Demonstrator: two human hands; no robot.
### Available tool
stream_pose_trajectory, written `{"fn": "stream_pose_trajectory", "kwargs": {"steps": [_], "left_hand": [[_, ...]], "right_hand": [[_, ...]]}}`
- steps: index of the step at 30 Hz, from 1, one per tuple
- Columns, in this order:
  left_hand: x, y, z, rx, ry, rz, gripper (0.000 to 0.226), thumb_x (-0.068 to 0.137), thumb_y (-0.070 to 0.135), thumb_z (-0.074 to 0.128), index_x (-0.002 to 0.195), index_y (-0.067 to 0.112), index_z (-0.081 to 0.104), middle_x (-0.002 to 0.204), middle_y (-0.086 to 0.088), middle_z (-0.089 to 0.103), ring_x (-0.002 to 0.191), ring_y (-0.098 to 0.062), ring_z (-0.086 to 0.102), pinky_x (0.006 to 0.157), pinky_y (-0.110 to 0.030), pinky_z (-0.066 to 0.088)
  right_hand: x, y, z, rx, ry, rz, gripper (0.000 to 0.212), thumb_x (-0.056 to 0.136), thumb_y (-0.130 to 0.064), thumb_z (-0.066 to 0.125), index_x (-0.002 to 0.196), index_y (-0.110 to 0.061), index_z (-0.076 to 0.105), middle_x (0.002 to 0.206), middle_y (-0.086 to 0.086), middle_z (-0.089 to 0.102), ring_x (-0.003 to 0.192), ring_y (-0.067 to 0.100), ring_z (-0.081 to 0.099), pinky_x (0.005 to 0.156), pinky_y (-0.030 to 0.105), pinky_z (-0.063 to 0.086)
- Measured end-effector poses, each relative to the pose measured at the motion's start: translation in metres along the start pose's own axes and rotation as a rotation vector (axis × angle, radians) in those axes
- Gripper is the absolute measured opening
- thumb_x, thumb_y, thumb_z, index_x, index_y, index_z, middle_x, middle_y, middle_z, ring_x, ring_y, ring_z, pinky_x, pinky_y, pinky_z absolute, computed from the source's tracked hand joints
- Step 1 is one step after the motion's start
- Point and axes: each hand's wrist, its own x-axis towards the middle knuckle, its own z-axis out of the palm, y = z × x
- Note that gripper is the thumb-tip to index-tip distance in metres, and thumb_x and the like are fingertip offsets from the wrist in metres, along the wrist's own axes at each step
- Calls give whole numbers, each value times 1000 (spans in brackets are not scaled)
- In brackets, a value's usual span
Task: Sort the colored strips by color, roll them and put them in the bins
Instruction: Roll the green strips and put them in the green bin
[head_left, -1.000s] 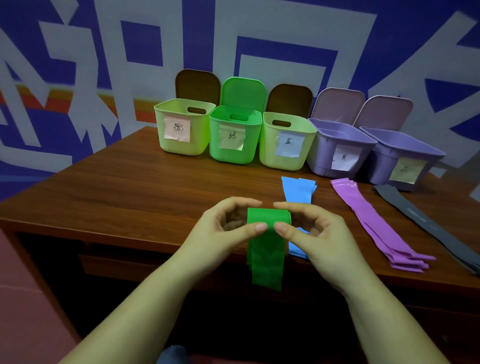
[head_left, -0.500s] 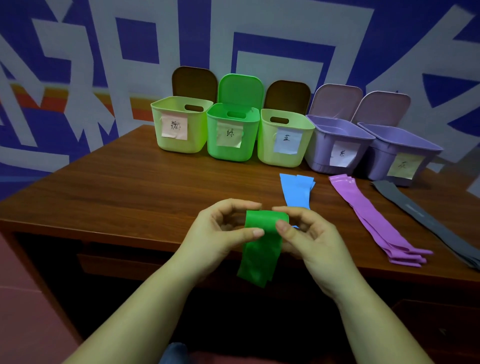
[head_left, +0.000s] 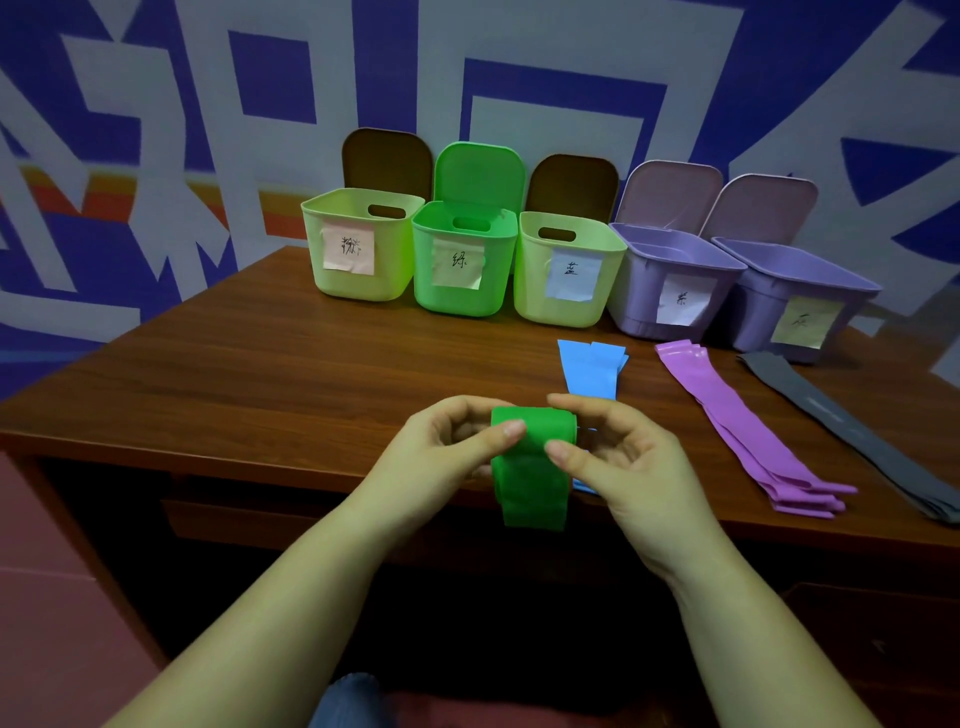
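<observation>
A partly rolled green strip (head_left: 532, 467) is held above the table's front edge, its loose tail hanging down. My left hand (head_left: 447, 457) pinches the roll's left end and my right hand (head_left: 618, 457) pinches its right end. Blue strips (head_left: 592, 366) lie flat just behind my right hand. Purple strips (head_left: 737, 421) and grey strips (head_left: 841, 431) lie farther right. Along the back stand several open bins: pale green (head_left: 358, 249), bright green (head_left: 462, 260), pale green with a blue label (head_left: 566, 270), and two purple ones (head_left: 670, 280) (head_left: 795, 296).
The wooden table (head_left: 234, 374) has bare surface on its left half. A blue and white patterned wall rises behind the bins. The bin lids stand upright against it. Below the table front is a dark drawer.
The hanging green tail has grown shorter as both hands wound it onto the roll. The roll stays at the same spot over the table edge.
</observation>
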Motion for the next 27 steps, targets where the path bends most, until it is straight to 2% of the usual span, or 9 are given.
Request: {"fn": "stream_pose_trajectory", "kwargs": {"steps": [4, 7, 9, 12, 16, 18, 21, 23, 27], "left_hand": [[-3, 1, 0, -23, 1, -5, 43, 66, 22, 65, 107, 7, 62, 94, -8, 72, 82, -15, 69, 73, -24, 56], [-5, 2, 1, -15, 13, 24, 44, 64, 19, 67, 107, 11, 63, 95, -7, 72, 83, -14, 68, 72, -24, 55], [-7, 3, 2, -26, 9, 44, 44, 63, 15, 68, 107, 13, 62, 93, -3, 72, 84, -12, 69, 71, -24, 56], [-12, 5, 4, -39, -4, 88, 44, 64, 7, 68, 108, 13, 63, 91, 1, 73, 86, -9, 69, 69, -18, 54], [-16, 4, 2, -44, -7, 92, 53, 63, 4, 74, 113, 17, 61, 98, 0, 73, 95, -11, 68, 78, -22, 55], [-17, 2, 2, -70, -17, 58, 55, 67, 7, 78, 117, 18, 59, 103, -3, 71, 99, -15, 67, 85, -27, 55], [-18, 3, 4, -112, -4, 34, 41, 72, 16, 75, 110, 13, 61, 96, 0, 71, 93, -16, 67, 81, -30, 55], [-18, 4, 6, -93, 7, 50, 38, 67, 18, 66, 105, 11, 62, 90, 2, 72, 88, -15, 68, 79, -28, 56], [-17, 7, 9, -84, 22, 80, 40, 65, 14, 65, 105, 12, 63, 86, 6, 74, 83, -8, 69, 72, -22, 57]], "right_hand": [[-1, -1, -3, 17, -32, 17, 36, 67, 1, 74, 99, -15, 67, 93, -1, 73, 88, 11, 67, 76, 22, 54], [-1, 1, -5, 62, -53, 73, 51, 55, -29, 90, 101, -19, 69, 103, 3, 71, 93, 16, 67, 80, 26, 55], [-3, 0, -3, 43, -41, 116, 55, 56, -39, 87, 104, -20, 67, 106, 9, 69, 91, 15, 68, 80, 26, 55], [-7, -1, 2, -19, 22, 136, 34, 71, -31, 77, 102, -19, 67, 111, 20, 66, 87, 13, 68, 76, 27, 56], [-11, 0, 3, -34, 21, 71, 41, 62, -38, 84, 100, -26, 72, 106, 10, 71, 97, 21, 67, 85, 32, 55], [-13, -1, 2, -6, 15, 43, 39, 66, -27, 84, 101, -22, 70, 102, 6, 72, 97, 20, 67, 83, 29, 55], [-13, -3, 1, -30, -10, 1, 39, 66, -12, 81, 101, -24, 70, 103, 5, 72, 98, 20, 67, 85, 29, 54], [-14, -5, 0, -45, -28, -19, 40, 65, -10, 80, 100, -26, 71, 103, 4, 72, 95, 18, 68, 84, 28, 54], [-14, -8, -1, 4, -51, -18, 46, 63, -14, 76, 107, -21, 64, 98, 0, 72, 90, 12, 68, 77, 23, 54]]}}
